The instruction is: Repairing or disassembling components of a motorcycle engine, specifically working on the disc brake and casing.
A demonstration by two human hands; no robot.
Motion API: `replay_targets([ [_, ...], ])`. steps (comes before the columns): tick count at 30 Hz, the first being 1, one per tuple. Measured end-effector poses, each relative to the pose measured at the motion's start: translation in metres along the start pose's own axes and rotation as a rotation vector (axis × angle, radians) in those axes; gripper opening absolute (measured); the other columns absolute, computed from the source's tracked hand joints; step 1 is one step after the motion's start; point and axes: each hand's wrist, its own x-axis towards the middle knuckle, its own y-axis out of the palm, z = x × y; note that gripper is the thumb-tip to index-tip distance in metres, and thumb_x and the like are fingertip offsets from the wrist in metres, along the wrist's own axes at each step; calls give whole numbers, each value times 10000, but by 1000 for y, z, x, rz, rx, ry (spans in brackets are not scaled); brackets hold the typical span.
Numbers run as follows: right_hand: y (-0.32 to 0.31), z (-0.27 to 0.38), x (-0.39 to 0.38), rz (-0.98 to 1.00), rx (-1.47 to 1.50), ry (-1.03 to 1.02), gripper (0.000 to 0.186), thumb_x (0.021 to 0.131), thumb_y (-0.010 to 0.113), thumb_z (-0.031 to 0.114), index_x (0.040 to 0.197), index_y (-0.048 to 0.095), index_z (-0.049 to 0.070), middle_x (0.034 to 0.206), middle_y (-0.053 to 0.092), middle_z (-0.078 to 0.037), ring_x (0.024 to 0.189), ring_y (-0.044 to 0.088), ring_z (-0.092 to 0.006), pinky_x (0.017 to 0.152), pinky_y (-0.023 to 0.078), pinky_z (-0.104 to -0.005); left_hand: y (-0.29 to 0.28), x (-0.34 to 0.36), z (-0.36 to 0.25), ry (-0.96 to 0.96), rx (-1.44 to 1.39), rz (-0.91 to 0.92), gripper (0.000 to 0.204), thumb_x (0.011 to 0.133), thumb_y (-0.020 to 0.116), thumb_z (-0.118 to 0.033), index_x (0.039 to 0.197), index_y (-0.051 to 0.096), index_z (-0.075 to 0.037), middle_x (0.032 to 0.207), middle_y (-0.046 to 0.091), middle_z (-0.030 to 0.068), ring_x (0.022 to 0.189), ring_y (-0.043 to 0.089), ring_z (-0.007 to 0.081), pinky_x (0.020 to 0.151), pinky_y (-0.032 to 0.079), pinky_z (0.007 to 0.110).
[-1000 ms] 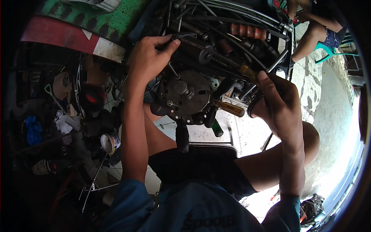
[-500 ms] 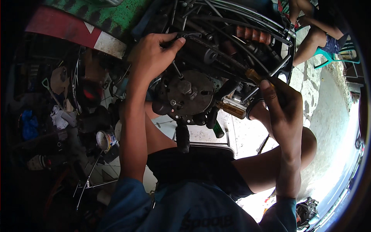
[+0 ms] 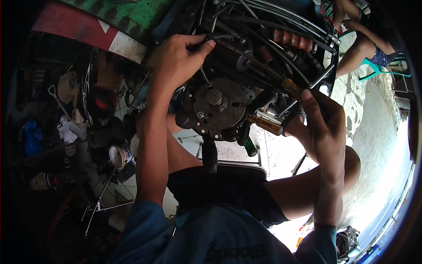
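Observation:
My right hand [image 3: 325, 116] is closed around the amber handle of a screwdriver [image 3: 288, 84]. Its long dark shaft slants up and left toward my left hand [image 3: 178, 57]. There, my left thumb and forefinger are pinched together by the shaft's far end, and whatever lies between them is too small to make out. Below the shaft sits a round, dirty metal plate [image 3: 206, 105] with a large hex bolt [image 3: 214, 97] at its middle. A second amber-handled screwdriver [image 3: 267, 125] lies right of the plate, near a green handle [image 3: 250, 147].
Metal tubes and an orange ribbed cylinder [image 3: 293, 40] crowd the far side. A black grip [image 3: 209, 154] juts toward my lap. Left are a small tub [image 3: 118, 156], a blue bag [image 3: 33, 137] and a thin metal stand [image 3: 99, 204]. Another person [image 3: 358, 57] sits far right on a green chair [image 3: 378, 69].
The view has shifted slightly, so the machine parts sit a little farther right. Both hands keep nearly the same grip and place along the screwdriver.

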Motion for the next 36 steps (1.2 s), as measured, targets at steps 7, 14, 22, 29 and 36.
replay_targets([
  [7, 4, -3, -3, -22, -49, -67, 440, 1036, 688, 332, 1133, 711, -96, 685, 578, 40, 649, 421, -19, 551, 305, -214, 2, -1, 0, 28, 4, -36, 422, 970, 725, -371, 1141, 736, 16, 808, 729, 168, 744, 613, 124, 741, 500, 315],
  [14, 4, 7, -4, -27, -76, -62, 405, 1037, 692, 285, 1165, 703, -99, 744, 655, 13, 679, 471, -22, 575, 351, -200, 4, 1, 3, 3, -9, -31, 433, 922, 744, -422, 1148, 784, -55, 826, 762, 152, 712, 721, 224, 705, 537, 339],
  [22, 4, 4, 1, -15, -139, -179, 370, 1030, 701, 259, 1185, 706, -77, 796, 715, -37, 704, 534, -34, 610, 404, -201, 5, 2, 6, 20, -14, -55, 433, 927, 738, -424, 1152, 782, -56, 772, 747, 142, 688, 710, 221, 679, 524, 333],
  [29, 7, 2, -2, -102, -204, -251, 315, 991, 740, 206, 1192, 707, -35, 884, 782, -139, 727, 697, -111, 650, 520, -262, 7, 3, 10, 8, -23, -46, 414, 931, 733, -436, 1153, 792, -92, 751, 739, 123, 673, 698, 209, 673, 518, 327],
  [36, 3, 10, 3, -151, -496, -430, 275, 934, 774, 173, 1161, 721, 27, 827, 759, -162, 656, 753, -275, 580, 535, -317, 7, 1, 11, 31, -22, -77, 406, 933, 735, -429, 1154, 790, -93, 748, 738, 125, 668, 700, 211, 669, 519, 329],
])
